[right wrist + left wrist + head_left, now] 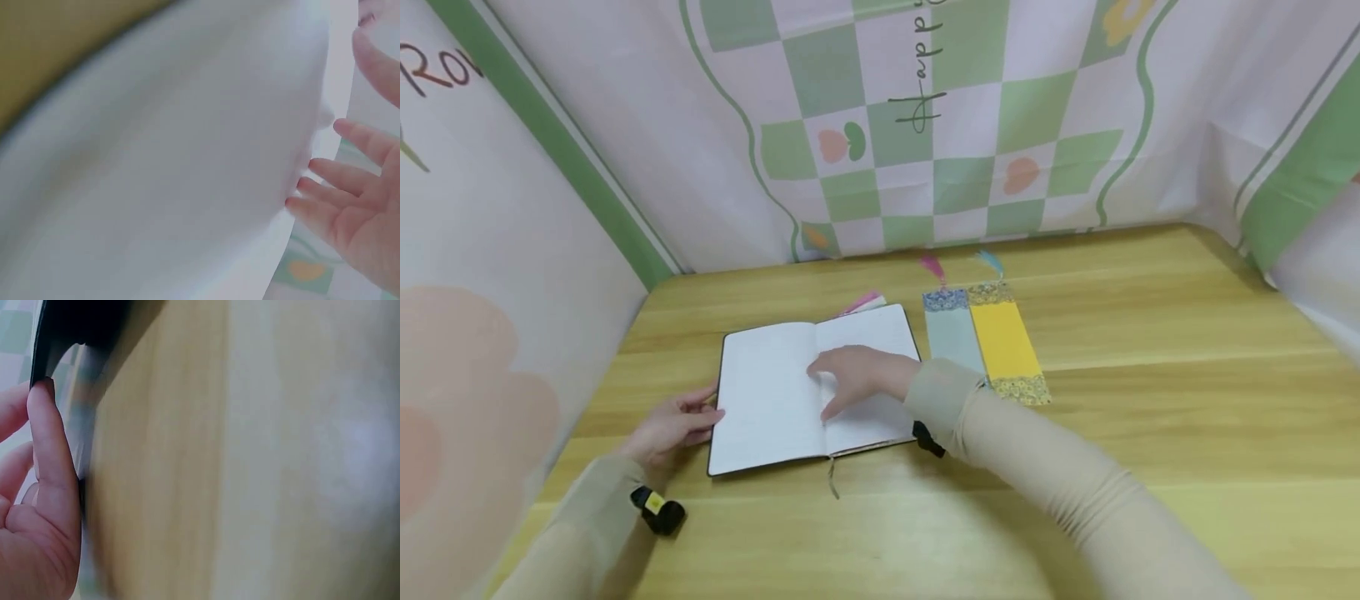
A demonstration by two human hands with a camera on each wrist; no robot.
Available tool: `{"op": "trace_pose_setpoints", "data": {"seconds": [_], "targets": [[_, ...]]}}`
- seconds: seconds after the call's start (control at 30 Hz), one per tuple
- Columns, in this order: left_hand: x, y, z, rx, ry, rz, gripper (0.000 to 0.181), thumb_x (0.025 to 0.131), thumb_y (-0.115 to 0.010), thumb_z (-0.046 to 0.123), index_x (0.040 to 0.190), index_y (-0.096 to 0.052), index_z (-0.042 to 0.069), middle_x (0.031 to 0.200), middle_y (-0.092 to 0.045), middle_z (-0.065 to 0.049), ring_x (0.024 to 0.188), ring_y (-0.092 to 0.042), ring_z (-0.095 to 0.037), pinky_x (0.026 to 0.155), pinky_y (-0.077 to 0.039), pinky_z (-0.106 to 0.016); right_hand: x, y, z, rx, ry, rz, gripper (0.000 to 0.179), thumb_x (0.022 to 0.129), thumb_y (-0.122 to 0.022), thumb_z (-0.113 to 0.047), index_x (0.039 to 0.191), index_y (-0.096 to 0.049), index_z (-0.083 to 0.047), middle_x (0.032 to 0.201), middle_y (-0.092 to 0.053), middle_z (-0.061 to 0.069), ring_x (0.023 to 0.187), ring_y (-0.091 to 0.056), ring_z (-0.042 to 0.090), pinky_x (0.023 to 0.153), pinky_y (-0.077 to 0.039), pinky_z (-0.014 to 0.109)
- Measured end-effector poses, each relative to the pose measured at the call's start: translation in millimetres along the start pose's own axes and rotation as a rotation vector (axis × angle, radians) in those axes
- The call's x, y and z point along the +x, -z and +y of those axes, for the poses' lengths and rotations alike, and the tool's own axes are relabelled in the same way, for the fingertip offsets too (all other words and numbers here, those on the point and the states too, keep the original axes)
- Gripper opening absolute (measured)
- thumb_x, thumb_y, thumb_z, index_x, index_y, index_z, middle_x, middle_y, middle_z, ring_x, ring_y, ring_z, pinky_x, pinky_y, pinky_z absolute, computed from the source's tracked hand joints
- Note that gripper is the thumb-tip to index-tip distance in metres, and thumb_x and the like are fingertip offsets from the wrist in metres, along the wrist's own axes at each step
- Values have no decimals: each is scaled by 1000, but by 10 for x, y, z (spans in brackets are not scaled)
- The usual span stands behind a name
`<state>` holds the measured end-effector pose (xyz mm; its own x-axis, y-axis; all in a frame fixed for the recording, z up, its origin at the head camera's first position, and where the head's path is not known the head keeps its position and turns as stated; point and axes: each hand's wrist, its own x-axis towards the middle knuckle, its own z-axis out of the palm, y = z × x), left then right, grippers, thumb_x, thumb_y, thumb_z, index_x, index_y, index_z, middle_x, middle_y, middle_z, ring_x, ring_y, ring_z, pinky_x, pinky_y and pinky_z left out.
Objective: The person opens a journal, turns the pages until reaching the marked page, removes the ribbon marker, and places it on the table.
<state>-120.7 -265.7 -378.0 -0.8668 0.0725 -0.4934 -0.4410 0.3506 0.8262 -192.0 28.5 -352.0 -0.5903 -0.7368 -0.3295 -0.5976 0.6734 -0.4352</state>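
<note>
An open notebook (767, 400) with a black cover and blank-looking white pages lies on the table, its ribbon marker (832, 479) hanging from the bottom of the spine. At its left edge my left hand (673, 425) pinches the cover between thumb and fingers; the left wrist view shows the thumb (53, 444) against the dark cover (81, 325). Over the right page, my right hand (861, 375) is spread, with fingertips close to the centre fold. In the right wrist view its fingers (331, 200) reach to the white page (187, 156).
Right of the notebook lie a pale blue bookmark (953, 333) with a pink tassel and a yellow bookmark (1006, 337) with a blue tassel. A pink-and-white item (865, 302) pokes out behind the notebook. Patterned cloth (925, 125) hangs along the wooden table's (1150, 375) back edge.
</note>
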Motion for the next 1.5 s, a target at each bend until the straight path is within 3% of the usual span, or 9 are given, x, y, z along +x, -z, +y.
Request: {"op": "trace_pose_setpoints", "data": {"seconds": [0.23, 0.43, 0.6, 0.8, 0.93, 1.17, 1.33, 1.5], "targets": [[18, -42, -42, -62, -8, 20, 69, 91, -60, 3, 147, -20, 0, 86, -53, 7, 73, -55, -1, 68, -52, -17, -30, 148, 349, -46, -108, 40, 79, 77, -77, -33, 142, -41, -6, 152, -31, 14, 142, -24, 29, 117, -17, 38], [23, -70, -54, -54, -4, 28, 69, 91, -61, 4, 147, -21, -2, 87, -52, 6, 75, -54, 0, 69, -52, -17, -55, 229, 604, 8, -157, 58, 84, 78, -78, -27, 145, -34, -3, 153, -28, 15, 142, -24, 31, 117, -17, 40], [67, -101, -28, -60, 0, 25, 69, 90, -62, 5, 147, -23, -1, 87, -53, 6, 74, -54, -1, 68, -52, -17, -75, 296, 712, -25, -230, 61, 90, 78, -77, -31, 148, -28, -4, 152, -30, 15, 140, -27, 34, 116, -19, 43], [91, -124, -20, -54, 2, 36, 67, 91, -61, 4, 146, -23, -2, 87, -52, 5, 73, -54, -1, 68, -52, -17, -94, 355, 747, -50, -349, 90, 92, 74, -79, -38, 147, -32, -7, 150, -34, 16, 138, -26, 41, 114, -17, 56], [84, -121, -10, -50, 3, 48, 67, 91, -61, 3, 146, -24, -1, 89, -52, 5, 74, -54, -1, 68, -52, -17, -72, 367, 746, -117, -334, 126, 88, 73, -79, -40, 144, -38, -9, 148, -38, 14, 137, -28, 41, 112, -18, 59], [55, -84, -13, -54, 0, 50, 67, 91, -60, 3, 146, -23, -2, 88, -53, 6, 74, -54, 0, 68, -51, -16, -29, 346, 682, -353, -302, 127, 86, 75, -73, -52, 144, -40, -11, 147, -39, 13, 137, -30, 36, 111, -22, 58], [58, -63, -42, -59, 1, 48, 68, 90, -61, 5, 147, -24, -1, 90, -52, 5, 75, -55, -1, 70, -52, -17, -41, 326, 691, -333, -284, 141, 85, 76, -72, -53, 144, -40, -13, 148, -37, 13, 138, -28, 36, 113, -19, 57], [32, -47, -54, -44, 8, 55, 68, 91, -61, 6, 147, -22, -1, 91, -50, 4, 78, -54, -1, 72, -52, -17, -56, 292, 706, -250, -224, 216, 81, 74, -77, -46, 140, -46, -12, 146, -41, 12, 138, -29, 35, 114, -17, 55]]}}
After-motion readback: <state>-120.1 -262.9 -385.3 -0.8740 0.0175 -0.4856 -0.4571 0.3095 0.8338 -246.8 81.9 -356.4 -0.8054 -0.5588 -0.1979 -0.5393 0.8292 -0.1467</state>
